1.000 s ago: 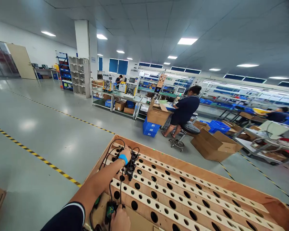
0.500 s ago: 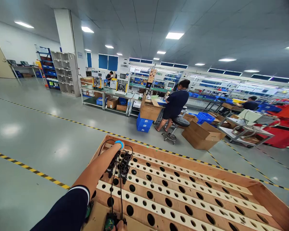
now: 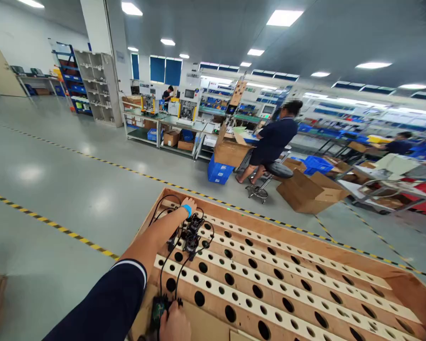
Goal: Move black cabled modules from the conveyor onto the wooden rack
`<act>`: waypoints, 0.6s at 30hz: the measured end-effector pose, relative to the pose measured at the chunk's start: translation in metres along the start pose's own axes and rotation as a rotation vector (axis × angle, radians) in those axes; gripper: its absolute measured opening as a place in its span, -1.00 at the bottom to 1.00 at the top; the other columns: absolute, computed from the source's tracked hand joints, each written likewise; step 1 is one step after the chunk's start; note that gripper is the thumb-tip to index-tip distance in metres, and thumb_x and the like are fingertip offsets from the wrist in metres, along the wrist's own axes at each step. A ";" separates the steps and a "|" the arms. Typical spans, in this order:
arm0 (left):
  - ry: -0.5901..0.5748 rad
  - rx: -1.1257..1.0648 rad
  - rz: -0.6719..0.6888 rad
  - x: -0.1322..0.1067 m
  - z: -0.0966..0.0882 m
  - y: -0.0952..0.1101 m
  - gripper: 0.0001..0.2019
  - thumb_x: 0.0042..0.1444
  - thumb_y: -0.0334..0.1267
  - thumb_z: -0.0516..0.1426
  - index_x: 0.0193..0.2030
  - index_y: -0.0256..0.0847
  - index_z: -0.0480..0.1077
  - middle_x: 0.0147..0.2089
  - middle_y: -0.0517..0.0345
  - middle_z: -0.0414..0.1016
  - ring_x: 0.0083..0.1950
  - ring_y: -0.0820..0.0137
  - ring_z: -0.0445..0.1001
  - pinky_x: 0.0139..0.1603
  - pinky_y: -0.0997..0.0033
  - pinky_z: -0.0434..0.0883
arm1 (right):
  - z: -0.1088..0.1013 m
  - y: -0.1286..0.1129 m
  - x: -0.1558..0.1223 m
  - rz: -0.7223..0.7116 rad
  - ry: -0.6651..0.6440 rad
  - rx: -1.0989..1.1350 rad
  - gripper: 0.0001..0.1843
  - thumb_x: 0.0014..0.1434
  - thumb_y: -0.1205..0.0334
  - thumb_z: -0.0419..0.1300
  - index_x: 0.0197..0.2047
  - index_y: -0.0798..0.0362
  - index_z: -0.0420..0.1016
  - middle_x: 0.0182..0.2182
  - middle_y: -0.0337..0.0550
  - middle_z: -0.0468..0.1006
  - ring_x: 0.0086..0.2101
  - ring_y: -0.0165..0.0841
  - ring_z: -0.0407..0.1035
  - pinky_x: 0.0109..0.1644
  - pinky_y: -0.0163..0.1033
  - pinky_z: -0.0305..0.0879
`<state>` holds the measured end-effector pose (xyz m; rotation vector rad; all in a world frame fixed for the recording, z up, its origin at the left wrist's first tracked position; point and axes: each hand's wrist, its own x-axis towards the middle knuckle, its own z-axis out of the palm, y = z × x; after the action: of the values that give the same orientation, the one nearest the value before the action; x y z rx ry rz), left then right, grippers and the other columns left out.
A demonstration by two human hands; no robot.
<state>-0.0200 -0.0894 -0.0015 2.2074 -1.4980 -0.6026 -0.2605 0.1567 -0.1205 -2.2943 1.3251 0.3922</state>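
Note:
My left arm stretches to the far left corner of a wooden crate (image 3: 298, 227). There my left hand (image 3: 189, 205), with a blue wristband (image 3: 187, 211), has its fingers bent down; what lies under them is hidden. Just below it, several black cabled units (image 3: 191, 237) stand on the crate's white perforated strips (image 3: 234, 270). Close to me, my right hand (image 3: 175, 323) has its fingers closed on a black part with a green circuit board (image 3: 159, 308), at a sheet of cardboard (image 3: 202, 322). Black cables (image 3: 162, 274) run from this part towards the units.
Across the floor tape, a co-worker (image 3: 275, 137) stands by a stool (image 3: 259, 192), an open carton (image 3: 230, 151) and blue bins (image 3: 220, 171). Another carton (image 3: 307, 192) lies to the right. Workbenches (image 3: 163, 121) and a shelf (image 3: 98, 90) line the back.
The view has shifted, moving the scene rightwards and the room upwards. My left hand has moved a little right relative to the black units. More of my right hand now shows.

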 end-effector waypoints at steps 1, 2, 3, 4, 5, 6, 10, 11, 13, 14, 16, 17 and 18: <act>-0.015 0.036 0.004 -0.004 0.003 -0.005 -0.65 0.31 -0.18 0.17 0.16 -0.28 0.40 0.26 -0.09 0.39 0.25 0.11 0.37 0.28 -0.08 0.35 | -0.010 -0.008 -0.003 -0.011 -0.038 0.012 -0.65 0.33 0.42 -0.05 0.01 0.17 0.52 -0.12 0.13 0.65 -0.11 -0.07 0.59 -0.07 -0.05 0.51; -0.026 0.067 0.008 -0.011 0.005 -0.009 -0.69 0.29 -0.28 0.15 0.14 -0.31 0.41 0.27 -0.15 0.37 0.29 0.09 0.33 0.33 -0.08 0.29 | -0.019 -0.015 -0.006 -0.027 -0.069 0.026 -0.65 0.35 0.41 -0.06 0.02 0.18 0.51 -0.12 0.13 0.65 -0.09 -0.07 0.58 -0.05 -0.06 0.50; -0.035 0.104 0.026 -0.021 0.006 -0.013 -0.70 0.27 -0.38 0.13 0.12 -0.35 0.42 0.28 -0.24 0.36 0.32 0.06 0.29 0.35 -0.07 0.24 | -0.026 -0.021 -0.009 -0.041 -0.094 0.040 -0.66 0.36 0.40 -0.06 0.02 0.20 0.50 -0.12 0.14 0.65 -0.09 -0.08 0.58 -0.06 -0.08 0.50; -0.052 0.150 0.061 -0.035 0.007 -0.016 -0.69 0.23 -0.46 0.10 0.11 -0.39 0.42 0.27 -0.32 0.35 0.33 0.02 0.28 0.35 -0.08 0.21 | -0.032 -0.026 -0.011 -0.053 -0.110 0.048 -0.67 0.36 0.40 -0.05 0.03 0.21 0.50 -0.12 0.14 0.65 -0.09 -0.09 0.58 -0.06 -0.10 0.49; -0.089 0.203 0.113 -0.054 0.008 -0.018 -0.67 0.20 -0.50 0.07 0.10 -0.41 0.43 0.25 -0.40 0.37 0.32 -0.03 0.29 0.32 -0.09 0.22 | -0.036 -0.030 -0.014 -0.059 -0.119 0.051 -0.67 0.37 0.40 -0.05 0.02 0.22 0.49 -0.11 0.14 0.65 -0.09 -0.09 0.58 -0.07 -0.11 0.48; -0.151 0.257 0.171 -0.077 0.010 -0.020 -0.65 0.18 -0.51 0.06 0.10 -0.43 0.43 0.21 -0.45 0.39 0.28 -0.08 0.33 0.26 -0.10 0.26 | -0.039 -0.032 -0.016 -0.066 -0.124 0.052 -0.67 0.38 0.39 -0.05 0.02 0.22 0.49 -0.10 0.14 0.65 -0.08 -0.09 0.58 -0.07 -0.10 0.48; -0.534 0.362 0.200 -0.198 0.031 -0.030 -0.61 0.11 -0.41 0.15 0.11 -0.36 0.47 0.13 -0.42 0.50 0.12 -0.20 0.48 0.08 -0.16 0.39 | -0.043 -0.030 -0.022 -0.089 -0.107 0.120 -0.75 0.40 0.32 0.01 -0.02 0.19 0.48 -0.12 0.09 0.66 -0.07 -0.11 0.56 -0.07 -0.13 0.42; -0.565 0.359 0.129 -0.227 0.040 -0.033 -0.54 0.06 -0.39 0.21 0.15 -0.30 0.47 0.15 -0.38 0.51 0.17 -0.22 0.47 0.15 -0.19 0.38 | -0.044 -0.028 -0.022 -0.094 -0.100 0.152 -0.78 0.39 0.31 0.04 -0.03 0.17 0.47 -0.14 0.06 0.66 -0.07 -0.13 0.56 -0.08 -0.16 0.41; -0.548 0.389 -0.005 -0.278 0.061 -0.041 -0.27 -0.01 -0.32 0.31 0.36 -0.29 0.32 0.35 -0.42 0.36 0.35 -0.32 0.31 0.30 -0.30 0.29 | -0.046 -0.021 -0.022 -0.104 -0.087 0.188 -0.83 0.38 0.31 0.07 -0.06 0.12 0.46 -0.15 0.01 0.67 -0.08 -0.17 0.56 -0.10 -0.20 0.38; -0.529 0.403 -0.077 -0.297 0.071 -0.045 -0.12 -0.03 -0.25 0.35 0.45 -0.31 0.20 0.44 -0.47 0.22 0.45 -0.36 0.16 0.37 -0.36 0.19 | -0.047 -0.017 -0.021 -0.105 -0.079 0.183 -0.83 0.38 0.31 0.07 -0.06 0.11 0.46 -0.14 0.00 0.67 -0.08 -0.17 0.57 -0.10 -0.20 0.37; -0.478 0.414 -0.186 -0.324 0.091 -0.051 0.09 -0.05 -0.11 0.38 0.55 -0.33 -0.05 0.54 -0.50 -0.04 0.56 -0.34 -0.11 0.46 -0.42 0.01 | -0.045 -0.013 -0.020 -0.100 -0.059 0.152 -0.79 0.39 0.31 0.04 -0.02 0.13 0.46 -0.12 0.03 0.67 -0.08 -0.15 0.57 -0.10 -0.19 0.38; -0.456 0.405 -0.226 -0.333 0.099 -0.054 0.15 -0.06 -0.06 0.38 0.56 -0.32 -0.13 0.55 -0.49 -0.07 0.58 -0.30 -0.16 0.49 -0.41 -0.06 | -0.043 -0.012 -0.020 -0.096 -0.049 0.145 -0.76 0.39 0.32 0.02 0.01 0.14 0.45 -0.11 0.05 0.67 -0.07 -0.14 0.57 -0.09 -0.18 0.39; -0.436 0.390 -0.249 -0.339 0.107 -0.056 0.18 -0.07 -0.05 0.38 0.57 -0.28 -0.17 0.55 -0.46 -0.03 0.58 -0.25 -0.13 0.51 -0.37 -0.10 | -0.040 -0.013 -0.021 -0.095 -0.040 0.145 -0.74 0.38 0.33 0.01 0.04 0.16 0.45 -0.11 0.07 0.67 -0.07 -0.13 0.57 -0.09 -0.16 0.40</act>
<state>-0.1492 0.2377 -0.0783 2.7199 -1.6717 -0.9964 -0.2590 0.1568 -0.0737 -2.2076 1.1799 0.2987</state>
